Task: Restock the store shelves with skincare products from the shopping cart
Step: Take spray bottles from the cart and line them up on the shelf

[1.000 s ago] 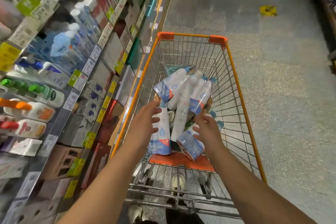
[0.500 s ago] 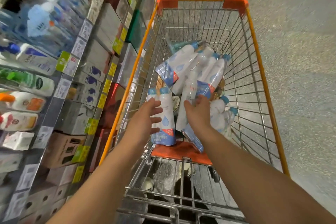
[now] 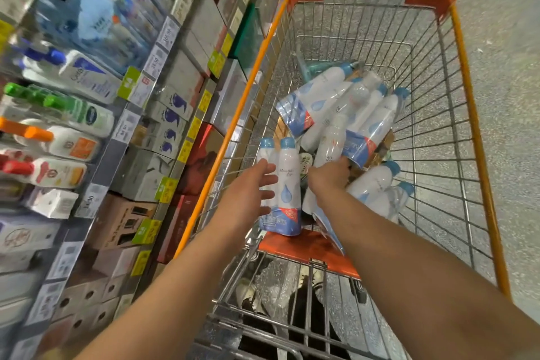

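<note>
A wire shopping cart (image 3: 470,114) with orange rims holds several white spray bottles with blue caps, wrapped in twin packs. One twin pack (image 3: 285,193) stands upright at the cart's near left. My left hand (image 3: 248,193) reaches into the cart with straight fingers touching that pack's left side. My right hand (image 3: 330,177) is deeper in the cart, fingers curled round the base of a single white bottle (image 3: 333,140) lying in the pile. More twin packs (image 3: 318,99) lie further back and to the right (image 3: 380,187).
Store shelves (image 3: 122,137) run along the left, filled with lotion bottles (image 3: 76,143), boxed products and price tags. The orange child-seat flap (image 3: 304,248) sits at the cart's near end. Speckled aisle floor (image 3: 502,38) lies to the right. My shoes show below the cart.
Both hands have reached further into the cart. My left hand has come against the upright twin pack. My right hand has moved from the near pack to the single bottle.
</note>
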### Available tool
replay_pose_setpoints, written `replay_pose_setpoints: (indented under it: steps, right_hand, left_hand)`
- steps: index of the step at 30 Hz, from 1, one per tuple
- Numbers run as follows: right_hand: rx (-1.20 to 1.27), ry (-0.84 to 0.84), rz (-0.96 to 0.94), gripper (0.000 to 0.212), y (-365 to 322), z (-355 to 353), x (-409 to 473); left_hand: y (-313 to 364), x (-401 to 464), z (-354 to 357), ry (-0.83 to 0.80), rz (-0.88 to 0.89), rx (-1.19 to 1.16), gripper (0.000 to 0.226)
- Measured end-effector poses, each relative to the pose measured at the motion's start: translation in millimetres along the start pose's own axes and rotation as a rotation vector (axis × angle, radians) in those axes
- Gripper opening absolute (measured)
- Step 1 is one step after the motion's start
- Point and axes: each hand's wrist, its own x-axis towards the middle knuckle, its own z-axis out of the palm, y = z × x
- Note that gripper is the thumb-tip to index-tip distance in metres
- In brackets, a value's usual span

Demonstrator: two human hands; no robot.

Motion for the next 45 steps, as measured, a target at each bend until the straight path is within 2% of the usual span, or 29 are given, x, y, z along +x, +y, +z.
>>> replay_pose_setpoints:
  steps: [3,5,7,11,15,19,23,26,32,38,42,45]
  right_hand:
    - [-0.212,0.007,-0.019,0.085,-2.0,-0.6,-0.6]
    - [-0.24,0.025,-0.049,0.086,-1.4,-3.9,-4.9]
    - [-0.206,0.045,-0.103,0.085,1.1,-10.6,-13.6]
    - [0.036,0.094,-0.153,0.08,1.6,-22.6,-36.4]
    - [0.18,0.071,-0.239,0.059,-15.8,-43.6,-70.1]
    - [0.2,0.028,-0.316,0.064,-32.4,-59.8,-116.1]
    - [0.19,-0.034,-0.419,0.061,-56.8,-79.9,-168.9]
    - [0.197,-0.106,-0.528,0.056,-72.3,-87.1,-208.9]
    - [0.189,-0.214,-0.768,0.047,-116.5,-89.3,-285.4]
    - [0.189,-0.358,-0.913,0.048,-161.5,-78.7,-357.0]
    - [0.182,-0.46,-1.01,0.047,-181.8,-61.7,-402.3]
    - [0.159,-0.552,-1.057,0.054,-191.2,-45.2,-434.9]
  left_hand:
    - [-1.0,-2.6,-4.0,0.017,0.0,0.001,0.035]
    - [-2.5,-4.7,-8.1,0.029,-0.002,-0.007,0.03]
    - [-5.7,-7.0,-13.4,0.027,0.006,-0.009,0.027]
    - [-10.8,-18.2,-26.2,-0.006,0.045,0.001,0.024]
    - [-7.4,-35.0,-39.0,-0.028,0.068,-0.07,0.021]
    - [2.7,-57.3,-50.8,-0.039,0.124,-0.148,0.02]
    - [14.4,-77.8,-66.7,-0.032,0.192,-0.157,0.019]
    - [23.4,-91.8,-82.9,-0.016,0.251,-0.16,0.029]
    - [30.5,-123.4,-121.3,0.046,0.411,0.025,0.052]
    - [39.3,-175.8,-177.3,-0.025,0.661,0.177,0.061]
    - [33.4,-196.1,-213.8,0.122,0.771,0.122,0.053]
    - [28.9,-212.6,-243.1,0.219,0.808,0.019,0.048]
